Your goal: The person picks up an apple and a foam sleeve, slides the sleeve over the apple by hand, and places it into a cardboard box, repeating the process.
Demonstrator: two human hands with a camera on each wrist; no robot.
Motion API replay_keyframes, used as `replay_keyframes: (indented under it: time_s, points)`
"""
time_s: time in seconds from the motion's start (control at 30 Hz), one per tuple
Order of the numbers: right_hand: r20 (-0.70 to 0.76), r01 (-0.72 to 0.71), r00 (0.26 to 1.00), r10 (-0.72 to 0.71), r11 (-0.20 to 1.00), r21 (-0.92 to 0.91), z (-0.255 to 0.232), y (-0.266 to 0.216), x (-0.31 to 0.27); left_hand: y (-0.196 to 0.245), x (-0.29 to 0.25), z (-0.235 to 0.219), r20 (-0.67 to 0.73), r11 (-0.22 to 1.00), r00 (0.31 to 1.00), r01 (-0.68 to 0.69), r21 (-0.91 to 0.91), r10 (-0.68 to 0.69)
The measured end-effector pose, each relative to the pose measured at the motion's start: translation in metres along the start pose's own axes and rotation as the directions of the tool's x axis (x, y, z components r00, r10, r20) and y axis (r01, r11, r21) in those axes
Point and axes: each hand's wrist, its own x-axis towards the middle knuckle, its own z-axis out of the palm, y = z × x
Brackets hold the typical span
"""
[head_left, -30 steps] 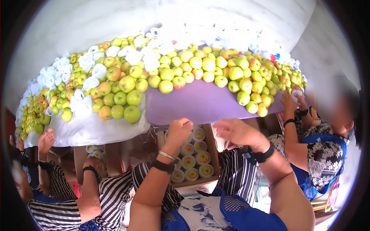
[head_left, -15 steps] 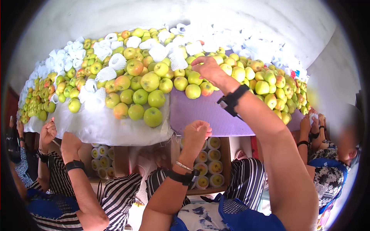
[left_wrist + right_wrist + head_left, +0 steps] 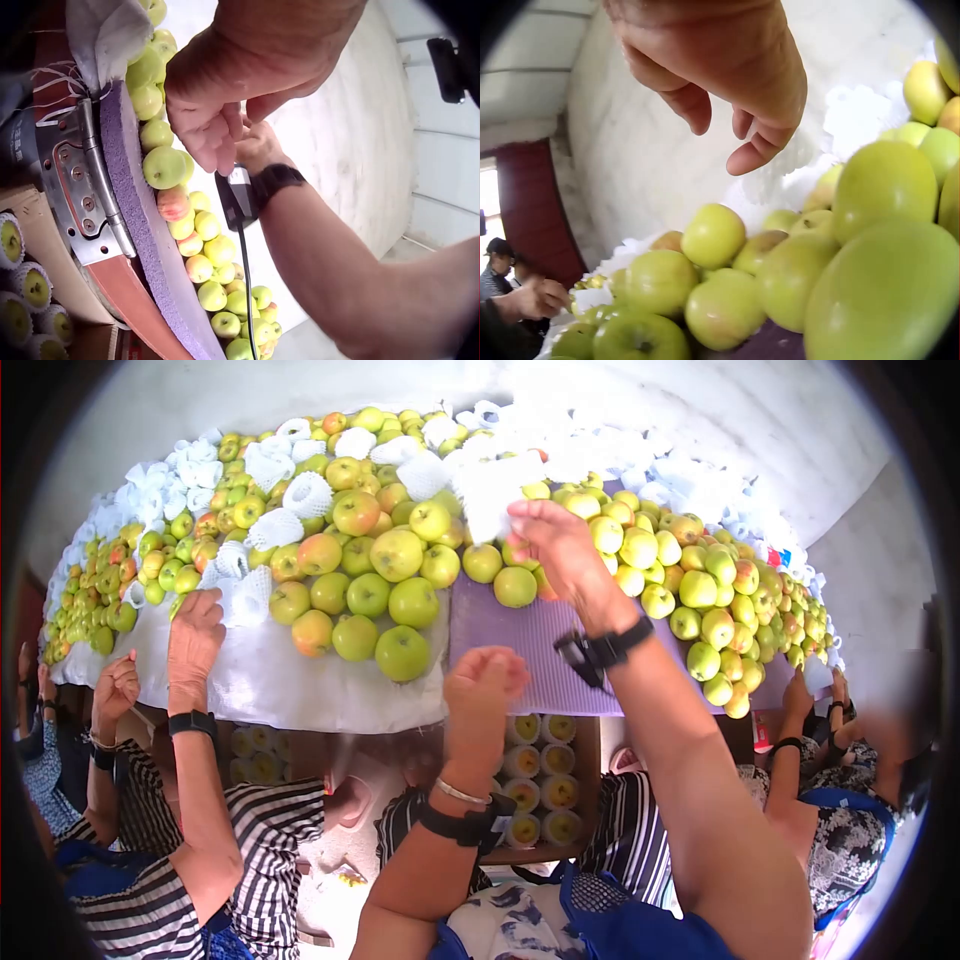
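While your right hand (image 3: 565,555) hovers over loose green apples (image 3: 397,555), its fingers loosely bent and thumb apart, your left hand (image 3: 483,690) hangs at the near edge of a ribbed purple foam mat (image 3: 510,650), fingers relaxed in a soft curl. Below that edge, a cardboard box (image 3: 587,770) holds rows of netted apples (image 3: 523,762). White foam nets (image 3: 307,495) lie among the smooth, red-blushed fruit at left and along the far side.
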Motion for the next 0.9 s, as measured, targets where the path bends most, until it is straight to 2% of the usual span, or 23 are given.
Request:
replay_keyframes:
  time_s: [0.03,0.1,0.2,0.3,0.4,0.47,0.5,0.57,0.6,0.67,0.77,0.8,0.9]
  points:
    - [0.001,-0.002,1.000,0.002,0.994,0.105,-0.003,-0.002,-0.026,0.001,0.001,0.000,-0.020,1.000,1.000,-0.012,-0.027,0.011]
    - [0.028,-0.031,0.999,0.026,0.983,0.181,-0.019,0.007,-0.072,0.000,0.003,-0.003,-0.064,0.997,0.998,-0.029,-0.073,0.024]
    - [0.012,-0.052,0.999,0.051,0.950,0.306,-0.038,0.031,-0.121,-0.004,0.005,0.002,-0.070,0.999,0.997,-0.044,-0.012,0.043]
    - [-0.058,-0.064,0.994,0.092,0.923,0.378,-0.044,0.047,-0.138,-0.010,0.003,0.013,0.011,1.000,1.000,-0.021,-0.022,0.021]
    - [-0.101,-0.087,0.986,0.134,0.923,0.375,-0.050,0.058,-0.146,-0.020,0.006,0.017,0.004,0.998,0.998,-0.056,-0.010,0.056]
    - [-0.099,-0.085,0.987,0.127,0.934,0.346,-0.054,0.050,-0.141,-0.023,0.007,0.024,-0.062,0.989,0.988,-0.136,0.057,0.139]
    - [-0.139,-0.075,0.984,0.113,0.963,0.257,-0.058,0.052,-0.139,-0.024,0.008,0.028,-0.091,0.980,0.978,-0.177,0.090,0.185]
    - [-0.218,-0.062,0.973,0.077,0.995,0.075,-0.065,0.054,-0.136,-0.028,0.007,0.029,-0.026,0.955,0.973,-0.219,0.202,0.228]
    - [-0.226,-0.032,0.973,0.042,0.998,0.049,-0.067,0.054,-0.136,-0.031,0.007,0.031,0.007,0.936,0.969,-0.238,0.258,0.245]
    - [-0.238,0.027,0.971,-0.027,1.000,-0.003,-0.068,0.053,-0.137,-0.041,0.008,0.037,0.076,0.932,0.968,-0.251,0.262,0.239]
    - [-0.166,0.071,0.979,-0.117,0.963,-0.258,-0.078,0.061,-0.142,-0.048,0.008,0.050,0.117,0.956,0.970,-0.232,0.182,0.213]
    - [-0.141,0.075,0.983,-0.113,0.965,-0.253,-0.077,0.059,-0.145,-0.048,0.007,0.054,0.122,0.966,0.972,-0.219,0.140,0.203]
    - [-0.105,0.077,0.989,-0.107,0.963,-0.259,-0.073,0.055,-0.153,-0.050,0.006,0.056,0.133,0.939,0.962,-0.265,0.221,0.240]
